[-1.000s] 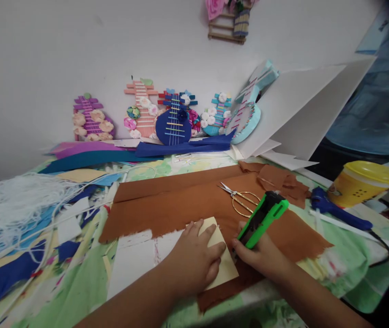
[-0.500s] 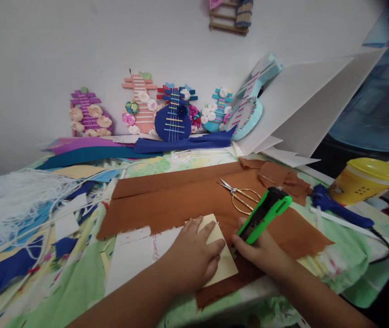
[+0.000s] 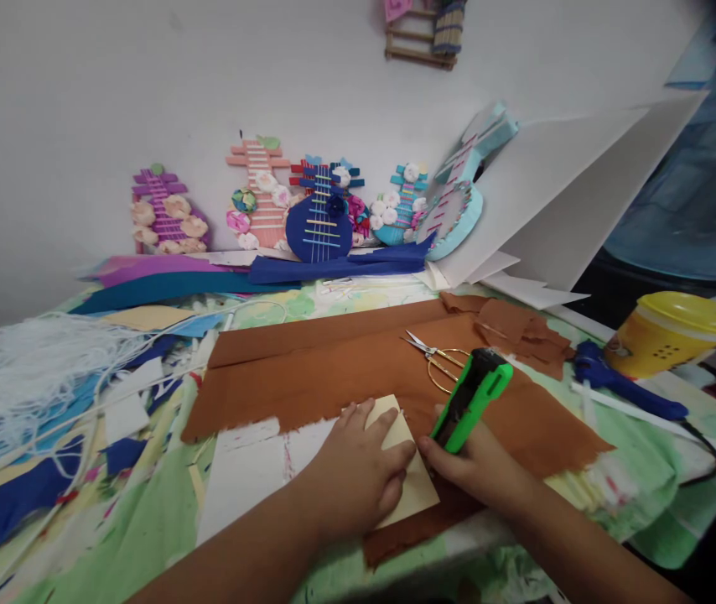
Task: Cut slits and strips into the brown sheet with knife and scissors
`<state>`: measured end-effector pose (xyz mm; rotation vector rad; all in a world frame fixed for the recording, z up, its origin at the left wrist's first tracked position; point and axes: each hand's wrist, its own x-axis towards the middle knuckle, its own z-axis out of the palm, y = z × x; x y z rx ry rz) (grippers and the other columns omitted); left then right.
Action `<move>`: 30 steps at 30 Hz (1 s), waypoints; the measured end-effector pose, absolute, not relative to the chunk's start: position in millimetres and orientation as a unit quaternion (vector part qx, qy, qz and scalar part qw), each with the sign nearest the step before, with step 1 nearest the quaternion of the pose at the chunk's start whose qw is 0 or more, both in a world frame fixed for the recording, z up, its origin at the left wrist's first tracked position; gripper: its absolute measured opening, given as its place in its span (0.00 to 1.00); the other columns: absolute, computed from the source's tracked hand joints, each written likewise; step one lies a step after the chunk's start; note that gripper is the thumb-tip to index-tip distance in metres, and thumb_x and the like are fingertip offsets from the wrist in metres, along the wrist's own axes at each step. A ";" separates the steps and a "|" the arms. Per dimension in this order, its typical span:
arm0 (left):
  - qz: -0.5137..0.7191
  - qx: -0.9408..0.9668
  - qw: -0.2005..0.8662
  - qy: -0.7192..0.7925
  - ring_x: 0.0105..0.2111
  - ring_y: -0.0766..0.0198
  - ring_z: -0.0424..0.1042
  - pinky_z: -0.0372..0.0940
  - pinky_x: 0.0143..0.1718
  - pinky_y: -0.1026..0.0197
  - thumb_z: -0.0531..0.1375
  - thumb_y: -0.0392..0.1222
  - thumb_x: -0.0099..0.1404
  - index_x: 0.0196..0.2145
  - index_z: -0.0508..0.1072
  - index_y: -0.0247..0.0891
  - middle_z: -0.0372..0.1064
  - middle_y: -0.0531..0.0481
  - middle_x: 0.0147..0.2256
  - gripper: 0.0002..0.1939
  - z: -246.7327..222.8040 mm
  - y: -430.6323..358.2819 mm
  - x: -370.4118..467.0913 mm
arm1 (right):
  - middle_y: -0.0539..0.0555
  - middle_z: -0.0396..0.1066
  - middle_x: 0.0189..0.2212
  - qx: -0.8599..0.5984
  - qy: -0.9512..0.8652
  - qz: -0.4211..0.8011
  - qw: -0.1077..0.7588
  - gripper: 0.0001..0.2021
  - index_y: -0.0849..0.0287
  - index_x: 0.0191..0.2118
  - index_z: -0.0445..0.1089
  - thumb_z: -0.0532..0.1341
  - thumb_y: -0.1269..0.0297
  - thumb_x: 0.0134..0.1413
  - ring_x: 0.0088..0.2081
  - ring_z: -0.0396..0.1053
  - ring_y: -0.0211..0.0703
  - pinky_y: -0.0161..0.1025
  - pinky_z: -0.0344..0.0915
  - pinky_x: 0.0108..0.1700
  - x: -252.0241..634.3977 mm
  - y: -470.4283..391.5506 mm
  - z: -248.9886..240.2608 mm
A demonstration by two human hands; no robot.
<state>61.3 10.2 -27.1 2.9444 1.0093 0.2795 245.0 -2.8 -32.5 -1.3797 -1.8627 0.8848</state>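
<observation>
My left hand (image 3: 358, 470) lies with fingers spread on a pale yellow rectangular card (image 3: 417, 486), pressing it onto brown crepe-like paper (image 3: 308, 365). In my right hand (image 3: 480, 466) is a green and black utility knife (image 3: 474, 398), gripped with its thick end tilted up. Its lower end is at the card's right edge; the blade itself is hidden by my fingers. Just behind the knife, gold-handled scissors (image 3: 437, 356) rest on the brown paper, blades pointing to the upper left. A white sheet (image 3: 241, 474) sits beneath my left forearm.
Tangled white cord (image 3: 37, 369) and paper scraps cover the left side. Decorated lute-shaped crafts (image 3: 317, 222) lean on the wall behind. To the right are a blue glue gun (image 3: 631, 390), a yellow tub (image 3: 672, 335) and large white boards (image 3: 559, 193).
My right hand and the knife have shifted slightly left and toward me along the card's right edge. My left hand stays in place on the card.
</observation>
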 end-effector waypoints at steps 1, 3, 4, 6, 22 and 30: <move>0.089 0.942 0.008 0.323 0.49 0.43 0.52 0.49 0.46 0.40 0.49 0.43 0.60 0.46 0.62 0.45 0.53 0.44 0.51 0.16 -26.9 10.0 61.5 | 0.46 0.53 0.18 -0.534 -0.693 0.351 0.333 0.12 0.59 0.20 0.53 0.53 0.60 0.48 0.22 0.54 0.33 0.31 0.53 0.23 245.7 -1.9 -32.2; 0.091 0.941 0.005 0.325 0.49 0.45 0.53 0.49 0.46 0.41 0.49 0.42 0.60 0.44 0.63 0.44 0.54 0.45 0.50 0.14 -26.6 9.5 62.0 | 0.47 0.54 0.18 -0.564 -0.646 0.371 0.356 0.12 0.59 0.20 0.54 0.53 0.58 0.47 0.22 0.56 0.34 0.32 0.56 0.24 247.0 -0.8 -30.4; 0.094 0.941 0.002 0.327 0.48 0.45 0.53 0.49 0.46 0.41 0.49 0.42 0.60 0.43 0.64 0.44 0.54 0.45 0.50 0.13 -26.4 9.3 62.3 | 0.47 0.55 0.18 -0.581 -0.624 0.373 0.367 0.13 0.59 0.20 0.55 0.53 0.58 0.47 0.22 0.56 0.35 0.32 0.57 0.24 247.4 -1.0 -28.8; 0.097 0.940 -0.003 0.328 0.48 0.45 0.53 0.50 0.45 0.42 0.49 0.42 0.60 0.43 0.64 0.44 0.54 0.44 0.50 0.13 -26.2 8.9 62.7 | 0.47 0.56 0.17 -0.601 -0.601 0.369 0.376 0.13 0.60 0.19 0.55 0.53 0.57 0.46 0.22 0.57 0.35 0.33 0.57 0.24 247.8 -3.3 -25.1; 0.096 0.942 -0.009 0.320 0.47 0.48 0.54 0.49 0.46 0.42 0.49 0.42 0.60 0.42 0.64 0.44 0.55 0.46 0.49 0.12 -26.2 7.4 61.8 | 0.47 0.58 0.17 -0.562 -0.656 0.328 0.382 0.11 0.60 0.19 0.56 0.53 0.60 0.47 0.22 0.58 0.35 0.32 0.57 0.23 245.2 -11.1 -31.3; 0.106 0.942 -0.010 0.319 0.47 0.47 0.54 0.50 0.45 0.42 0.50 0.43 0.60 0.42 0.64 0.45 0.54 0.45 0.50 0.13 -27.1 8.9 62.1 | 0.47 0.58 0.17 -0.550 -0.695 0.280 0.370 0.08 0.60 0.21 0.58 0.53 0.63 0.46 0.20 0.56 0.33 0.30 0.56 0.22 241.2 -11.6 -31.9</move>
